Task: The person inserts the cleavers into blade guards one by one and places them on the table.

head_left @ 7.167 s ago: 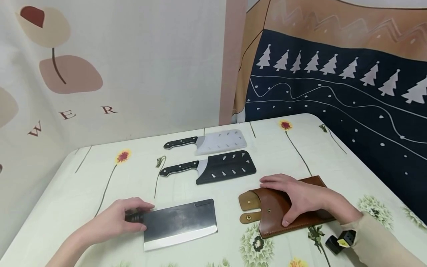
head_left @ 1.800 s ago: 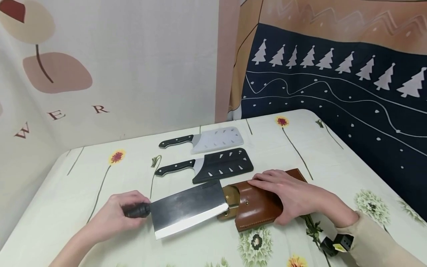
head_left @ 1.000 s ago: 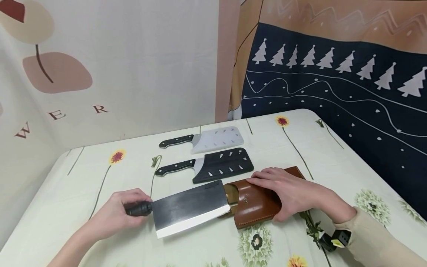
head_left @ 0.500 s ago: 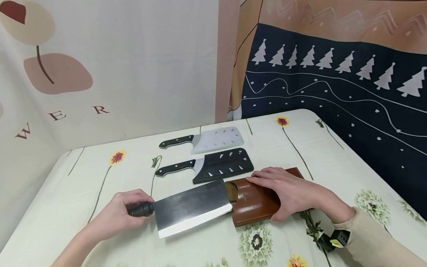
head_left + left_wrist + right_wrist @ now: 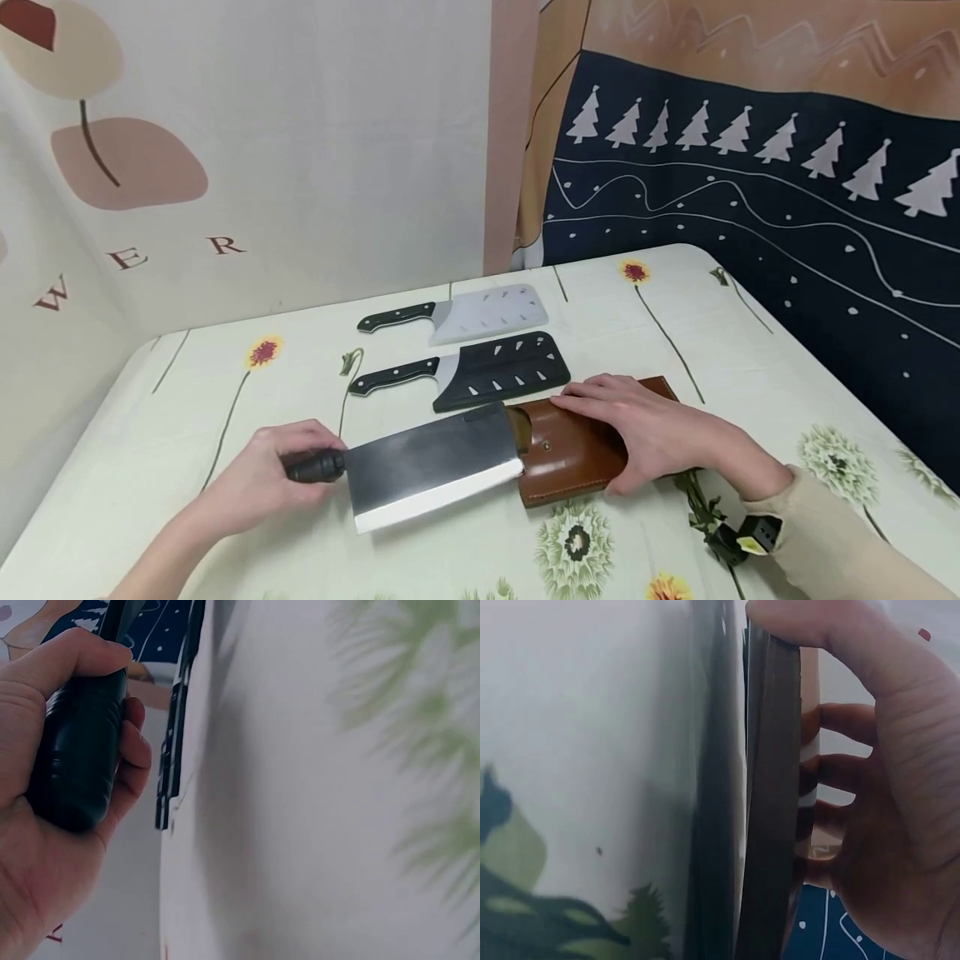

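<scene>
My left hand [image 5: 273, 475] grips the dark ribbed handle of a cleaver [image 5: 431, 467], thumb along one side and fingers round the other, as the left wrist view shows for the handle [image 5: 82, 750]. The broad bare blade points right, bright edge toward me. Its far end overlaps the mouth of a brown leather sheath [image 5: 572, 457], partly covering the tan flap there. My right hand [image 5: 663, 429] spans the sheath from above, thumb on the near edge and fingers on the far side. From the right wrist, the sheath's stitched edge [image 5: 772, 795] sits between thumb and fingers.
Behind the blade, a cleaver in a black slotted guard [image 5: 502, 371] lies on the flowered tablecloth [image 5: 247, 550]. Beyond it lies another in a translucent white guard [image 5: 491, 312]. A small black device [image 5: 759, 533] sits at my right wrist. Printed curtains stand behind the table.
The left hand has lifted the cleaver off the table and carried it right to the sheath's mouth. My right hand has shifted the sheath a little left, toward the blade.
</scene>
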`<action>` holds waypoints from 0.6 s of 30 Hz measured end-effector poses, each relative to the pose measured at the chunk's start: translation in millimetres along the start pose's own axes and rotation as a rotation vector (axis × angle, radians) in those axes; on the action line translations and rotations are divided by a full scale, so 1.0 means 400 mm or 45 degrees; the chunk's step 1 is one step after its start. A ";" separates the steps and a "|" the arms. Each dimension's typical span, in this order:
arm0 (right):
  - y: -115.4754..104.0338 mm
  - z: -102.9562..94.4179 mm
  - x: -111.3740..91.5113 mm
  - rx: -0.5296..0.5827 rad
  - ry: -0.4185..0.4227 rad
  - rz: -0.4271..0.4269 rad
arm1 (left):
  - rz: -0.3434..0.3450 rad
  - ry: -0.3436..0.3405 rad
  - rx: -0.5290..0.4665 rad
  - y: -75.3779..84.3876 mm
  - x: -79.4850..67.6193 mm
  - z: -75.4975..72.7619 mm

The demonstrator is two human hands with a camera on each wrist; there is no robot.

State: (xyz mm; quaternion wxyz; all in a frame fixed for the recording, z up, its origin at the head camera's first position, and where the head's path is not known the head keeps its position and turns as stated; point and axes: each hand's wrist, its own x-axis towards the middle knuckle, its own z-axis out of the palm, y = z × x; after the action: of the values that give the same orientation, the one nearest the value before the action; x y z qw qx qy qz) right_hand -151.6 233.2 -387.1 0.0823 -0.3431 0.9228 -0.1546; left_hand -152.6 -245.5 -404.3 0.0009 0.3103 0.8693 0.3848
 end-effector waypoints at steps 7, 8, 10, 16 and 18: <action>0.005 -0.001 -0.007 0.060 -0.008 0.001 | -0.020 0.000 -0.011 -0.004 -0.003 -0.008; 0.006 0.000 -0.007 0.066 -0.006 -0.006 | -0.014 -0.010 -0.022 -0.004 -0.002 -0.006; 0.008 0.002 -0.005 0.075 -0.002 -0.021 | 0.004 -0.021 -0.030 -0.004 0.000 -0.001; 0.009 0.006 -0.001 0.078 0.015 -0.038 | 0.057 -0.040 -0.071 -0.005 0.003 0.010; 0.006 0.008 0.002 0.071 0.024 -0.047 | 0.073 -0.050 -0.084 -0.005 0.007 0.015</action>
State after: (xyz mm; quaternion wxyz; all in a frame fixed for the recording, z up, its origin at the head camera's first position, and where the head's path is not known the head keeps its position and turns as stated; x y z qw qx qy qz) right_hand -152.8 233.6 -391.0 0.0801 -0.3562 0.9124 -0.1850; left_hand -154.3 -240.9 -409.3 0.0173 0.3423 0.8466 0.4071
